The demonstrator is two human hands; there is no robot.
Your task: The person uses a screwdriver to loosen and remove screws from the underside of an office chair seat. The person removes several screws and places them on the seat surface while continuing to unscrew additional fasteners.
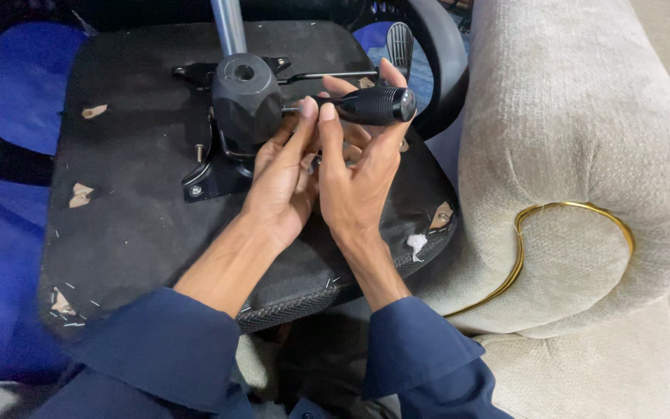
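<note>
From the head camera, the person is leaning over an upturned office chair seat, its black underside facing up and resting against a beige sofa arm. The right hand is wrapping around the ribbed black handle of a screwdriver, fingers closed on it, the shaft pointing left toward the black tilt mechanism bolted to the seat. The left hand is lying just beside it, fingers reaching up to the shaft near the mechanism's side; whether it is pinching the shaft or only steadying it I cannot tell.

It looks like the fastening work on the mechanism's mounting plate is under way, with the tip being set at something on the mechanism's right side, hidden behind the fingers. The next move would seem to call for keeping the tip seated and turning the handle squarely. A loose-looking bolt is standing on the plate's left, well apart from both hands. The metal gas column is rising out of the mechanism.
</note>
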